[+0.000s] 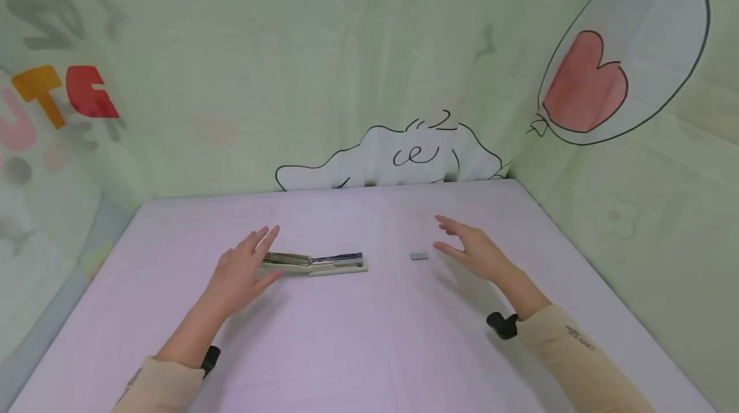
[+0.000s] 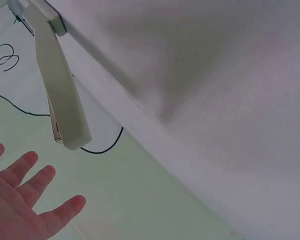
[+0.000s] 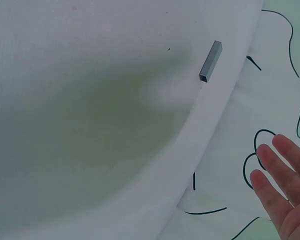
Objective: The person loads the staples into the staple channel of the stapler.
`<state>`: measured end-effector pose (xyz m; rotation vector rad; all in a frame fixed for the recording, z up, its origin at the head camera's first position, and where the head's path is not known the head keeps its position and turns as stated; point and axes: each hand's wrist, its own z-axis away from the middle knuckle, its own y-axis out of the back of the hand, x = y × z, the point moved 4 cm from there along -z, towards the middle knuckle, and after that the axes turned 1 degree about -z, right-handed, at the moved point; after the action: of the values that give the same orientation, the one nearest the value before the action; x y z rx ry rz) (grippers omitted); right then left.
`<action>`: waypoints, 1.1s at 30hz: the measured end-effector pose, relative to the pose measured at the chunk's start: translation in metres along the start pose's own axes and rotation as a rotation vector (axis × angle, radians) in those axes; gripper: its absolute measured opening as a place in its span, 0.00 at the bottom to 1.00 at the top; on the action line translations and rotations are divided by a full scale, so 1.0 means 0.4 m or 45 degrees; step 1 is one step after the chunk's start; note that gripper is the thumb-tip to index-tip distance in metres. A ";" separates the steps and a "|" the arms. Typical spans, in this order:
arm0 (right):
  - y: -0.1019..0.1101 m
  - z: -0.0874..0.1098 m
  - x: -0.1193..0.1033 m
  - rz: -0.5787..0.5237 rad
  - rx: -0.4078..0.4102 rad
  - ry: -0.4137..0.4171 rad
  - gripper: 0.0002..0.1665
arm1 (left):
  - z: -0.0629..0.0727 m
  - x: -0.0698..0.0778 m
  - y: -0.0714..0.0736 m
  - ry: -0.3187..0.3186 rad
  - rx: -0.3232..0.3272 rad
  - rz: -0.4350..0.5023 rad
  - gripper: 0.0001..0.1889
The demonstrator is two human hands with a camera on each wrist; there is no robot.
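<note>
A pale cream stapler lies swung open on the table, its metal magazine showing in the head view. Its long arm fills the upper left of the left wrist view. My left hand hovers at the stapler's left end with fingers spread, hiding part of it, and holds nothing. To the right of the stapler lies a small grey strip of staples, seen as a hollow bar in the right wrist view. Beside that strip, my right hand is held with its fingers extended and nothing in it.
A pale cloth-covered table carries these things. Light green curtains with printed drawings stand behind it and at both sides. Black wrist camera mounts sit by the sleeve cuffs.
</note>
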<state>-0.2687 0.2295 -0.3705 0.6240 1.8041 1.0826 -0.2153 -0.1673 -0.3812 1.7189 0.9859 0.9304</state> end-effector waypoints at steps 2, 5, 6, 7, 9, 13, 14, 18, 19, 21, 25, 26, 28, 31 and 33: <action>-0.007 -0.002 0.004 -0.017 -0.009 -0.011 0.35 | -0.003 0.002 -0.005 0.001 -0.010 -0.012 0.40; -0.019 -0.006 0.007 -0.033 -0.029 -0.022 0.35 | -0.008 0.004 -0.011 0.003 -0.016 -0.021 0.40; -0.021 -0.007 0.007 -0.038 -0.033 -0.023 0.35 | -0.009 0.004 -0.012 0.003 -0.016 -0.021 0.40; -0.024 -0.009 0.007 -0.037 -0.034 -0.019 0.34 | -0.011 0.004 -0.014 0.003 -0.012 -0.018 0.40; -0.030 -0.011 0.007 -0.036 -0.037 -0.018 0.33 | -0.015 0.004 -0.016 0.001 -0.007 -0.013 0.39; -0.042 -0.017 0.012 -0.038 -0.050 -0.027 0.33 | -0.026 0.006 -0.022 -0.009 0.008 -0.008 0.39; -0.046 -0.018 0.014 -0.043 -0.055 -0.034 0.33 | -0.030 0.007 -0.024 -0.014 0.011 -0.012 0.39; -0.059 -0.023 0.022 -0.060 -0.089 -0.057 0.33 | -0.041 0.016 -0.031 -0.044 0.035 -0.014 0.38; -0.062 -0.024 0.023 -0.069 -0.098 -0.066 0.33 | -0.043 0.018 -0.034 -0.051 0.035 -0.017 0.38; -0.066 -0.026 0.024 -0.084 -0.112 -0.084 0.33 | -0.048 0.025 -0.040 -0.067 0.029 -0.016 0.37; -0.077 -0.031 0.025 -0.119 -0.131 -0.101 0.32 | -0.056 0.037 -0.053 -0.078 -0.010 -0.014 0.35; -0.080 -0.033 0.025 -0.122 -0.134 -0.100 0.32 | -0.058 0.039 -0.055 -0.081 -0.021 -0.018 0.35; -0.086 -0.038 0.025 -0.124 -0.140 -0.103 0.31 | -0.061 0.043 -0.059 -0.075 -0.053 -0.020 0.33; -0.092 -0.044 0.023 -0.119 -0.148 -0.111 0.30 | -0.069 0.048 -0.066 -0.051 -0.105 -0.021 0.30; -0.094 -0.047 0.021 -0.125 -0.153 -0.116 0.30 | -0.074 0.052 -0.070 -0.039 -0.137 -0.023 0.29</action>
<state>-0.2881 0.2099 -0.4034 0.4995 1.6613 1.0703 -0.2397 -0.1313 -0.3956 1.6273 0.9140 0.9264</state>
